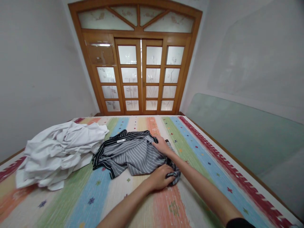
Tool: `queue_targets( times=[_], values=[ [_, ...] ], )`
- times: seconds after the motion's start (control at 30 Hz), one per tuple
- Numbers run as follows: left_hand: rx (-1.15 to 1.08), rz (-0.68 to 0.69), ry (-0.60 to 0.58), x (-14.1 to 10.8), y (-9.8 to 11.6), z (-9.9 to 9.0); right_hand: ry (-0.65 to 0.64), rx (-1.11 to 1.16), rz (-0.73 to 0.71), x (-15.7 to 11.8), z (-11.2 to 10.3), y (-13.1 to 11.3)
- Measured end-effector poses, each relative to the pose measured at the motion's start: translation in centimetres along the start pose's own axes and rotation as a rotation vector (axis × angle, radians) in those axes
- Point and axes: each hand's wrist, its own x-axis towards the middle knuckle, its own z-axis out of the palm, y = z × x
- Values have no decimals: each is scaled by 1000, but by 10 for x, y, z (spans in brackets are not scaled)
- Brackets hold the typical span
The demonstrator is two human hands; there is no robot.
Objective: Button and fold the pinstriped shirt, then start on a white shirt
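A grey shirt (140,156) with white stripes and black striped edging lies crumpled on the striped bedspread in the middle of the head view. My left hand (160,178) is closed around a bunched part of it at the near right corner. At the far right side, my right hand (162,146) has its fingers closed on the shirt's edge near the black band. The cloth between and under my hands is folded and partly hidden by them.
A heap of white cloth (64,152) lies to the left of the shirt. Beneath both spreads the multicoloured bedspread (95,202). A pale green panel (244,133) leans along the right wall. Wooden glazed doors (141,76) stand beyond the far edge.
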Motion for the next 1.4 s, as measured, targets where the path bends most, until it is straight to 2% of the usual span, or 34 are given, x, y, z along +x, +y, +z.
queue_targets(
  times=[0.17,0.3,0.4,0.67,0.83,0.93,1.03,1.1,1.2,1.3,1.4],
  values=[
    [159,32,22,-10,2,8,-130,-186,-23,20,21,-21],
    [217,51,45,-11,5,7,-227,-339,37,25,28,-15],
    [246,48,60,-11,3,8,-224,-373,83,20,28,-4],
    [276,14,112,-12,-2,14,-131,-449,319,7,3,33],
    [188,83,152,-12,0,7,-66,-462,444,-3,-20,60],
    [98,144,202,-14,-6,-16,-43,-451,484,-11,-36,76],
    [104,32,370,-21,-26,-59,-37,-417,490,-18,-54,92],
    [181,-117,506,-29,-48,-91,-38,-379,465,-21,-65,102],
    [367,-398,643,-46,-85,-130,-21,-294,399,-20,-74,112],
    [449,-645,647,-62,-115,-152,67,-191,386,-16,-73,114],
    [335,-845,613,-69,-130,-165,113,-168,400,-12,-63,111]
  ],
)
